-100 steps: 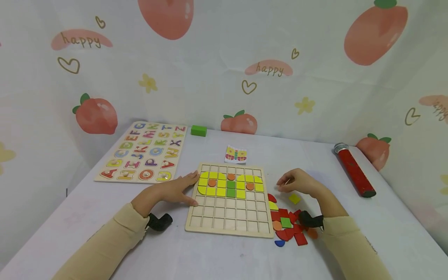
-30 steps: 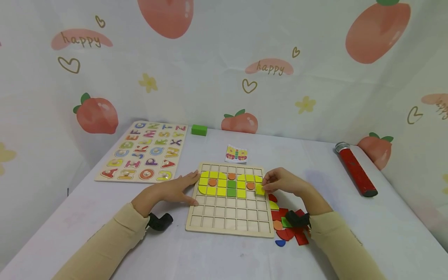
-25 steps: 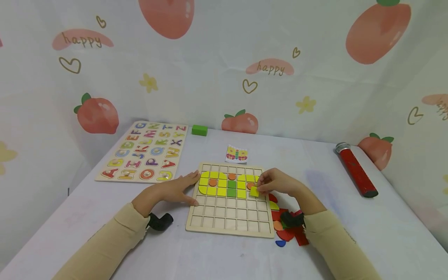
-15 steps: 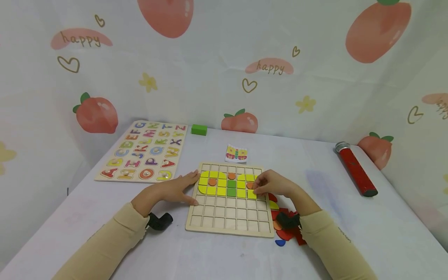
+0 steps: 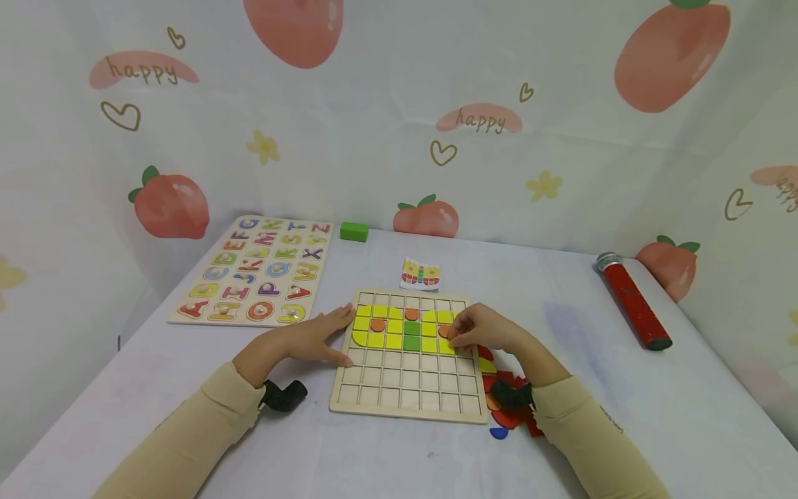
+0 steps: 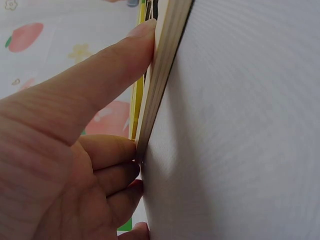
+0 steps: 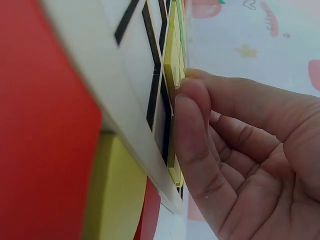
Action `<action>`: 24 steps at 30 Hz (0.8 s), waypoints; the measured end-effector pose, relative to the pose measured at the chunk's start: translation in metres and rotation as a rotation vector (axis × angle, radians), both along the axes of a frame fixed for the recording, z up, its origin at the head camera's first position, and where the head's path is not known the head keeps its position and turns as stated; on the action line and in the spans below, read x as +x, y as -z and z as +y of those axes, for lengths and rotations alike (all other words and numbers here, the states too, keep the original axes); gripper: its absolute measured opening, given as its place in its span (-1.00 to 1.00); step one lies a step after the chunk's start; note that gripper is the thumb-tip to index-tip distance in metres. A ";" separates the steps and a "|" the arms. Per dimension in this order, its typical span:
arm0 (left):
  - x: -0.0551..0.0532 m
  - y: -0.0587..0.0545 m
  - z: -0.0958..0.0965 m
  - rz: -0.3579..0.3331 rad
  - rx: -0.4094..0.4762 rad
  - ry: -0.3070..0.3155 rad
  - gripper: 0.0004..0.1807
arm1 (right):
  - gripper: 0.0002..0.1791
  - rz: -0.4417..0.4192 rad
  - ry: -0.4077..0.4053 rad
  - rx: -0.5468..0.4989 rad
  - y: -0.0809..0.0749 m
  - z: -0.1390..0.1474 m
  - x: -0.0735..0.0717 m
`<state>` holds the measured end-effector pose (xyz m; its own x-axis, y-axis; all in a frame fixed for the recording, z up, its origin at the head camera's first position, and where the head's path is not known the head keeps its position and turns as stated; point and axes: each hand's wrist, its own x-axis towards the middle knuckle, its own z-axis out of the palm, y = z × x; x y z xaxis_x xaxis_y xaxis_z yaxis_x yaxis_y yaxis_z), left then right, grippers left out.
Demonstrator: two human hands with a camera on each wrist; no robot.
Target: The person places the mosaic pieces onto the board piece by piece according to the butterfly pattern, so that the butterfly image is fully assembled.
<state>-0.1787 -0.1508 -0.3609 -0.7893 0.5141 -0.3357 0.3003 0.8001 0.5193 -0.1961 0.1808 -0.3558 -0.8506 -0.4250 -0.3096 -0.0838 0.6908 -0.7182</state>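
Note:
In the head view a wooden grid board [image 5: 408, 400] lies flat, its upper cells holding yellow tiles [image 5: 379, 340], two green squares [image 5: 412, 335] and orange discs [image 5: 377, 325]. My left hand [image 5: 305, 339] rests against the board's left edge, thumb and fingers spread. Over the right side, my right hand [image 5: 489, 328] pinches a yellow square tile [image 5: 445, 346] lying in a cell below the right orange disc. The right wrist view shows the fingertips at the edge of the yellow tile [image 7: 172, 55]; part of that tile is hidden by them.
Loose red tiles [image 5: 510, 418], a blue half disc [image 5: 499, 433] and other pieces lie right of the board, partly under the right wrist. Behind it is a butterfly picture card [image 5: 420, 275]. An alphabet board [image 5: 249, 270], green block [image 5: 354, 231] and red microphone [image 5: 634, 305] lie farther off.
My right hand has brought the yellow square tile from the table at the right, leftward over the board, down into a cell. The left hand has stayed on the board's edge.

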 end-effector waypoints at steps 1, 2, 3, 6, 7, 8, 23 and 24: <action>0.000 0.000 0.000 0.000 -0.001 0.000 0.11 | -0.85 -0.003 0.001 0.002 0.000 0.000 0.000; 0.000 0.001 0.000 0.001 -0.001 0.002 0.11 | -0.85 -0.001 0.000 0.007 -0.001 0.000 0.001; 0.000 0.002 0.000 0.002 -0.001 0.004 0.11 | -0.86 0.000 0.001 0.015 -0.001 0.000 0.001; -0.001 0.003 0.000 0.005 0.004 0.012 0.11 | -0.86 0.001 0.006 0.039 -0.001 0.003 0.001; -0.001 0.003 0.000 0.006 0.006 0.016 0.11 | -0.86 0.000 0.008 0.046 -0.001 0.004 0.002; -0.002 0.003 0.000 0.008 0.006 0.018 0.11 | -0.85 0.003 0.007 0.054 -0.002 0.006 0.003; -0.001 0.002 -0.001 0.019 0.004 0.020 0.11 | -0.84 -0.011 0.015 0.068 -0.002 0.042 0.020; -0.001 0.002 -0.001 0.018 0.004 0.020 0.11 | -0.84 -0.008 0.008 0.063 -0.002 0.043 0.020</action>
